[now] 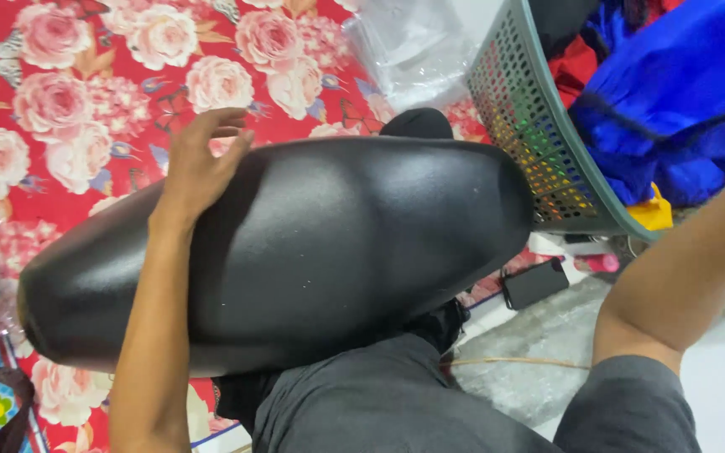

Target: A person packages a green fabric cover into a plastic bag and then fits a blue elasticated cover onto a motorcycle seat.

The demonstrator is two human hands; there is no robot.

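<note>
A large black motorcycle seat [320,243] lies across my lap, long side running left to right. My left hand [199,159] rests on its upper left edge, fingers spread and curled over the rim. My right forearm [681,268] crosses the right side of the view, but the hand itself is out of frame. A dark rounded object [417,124] peeks out just behind the seat's top edge.
A red mat with pink roses [86,84] covers the floor. A grey-green perforated basket [539,134] with blue and red cloth [673,109] stands at the upper right. Clear plastic wrap [413,46] lies behind, a black phone-like slab [535,283] on the floor.
</note>
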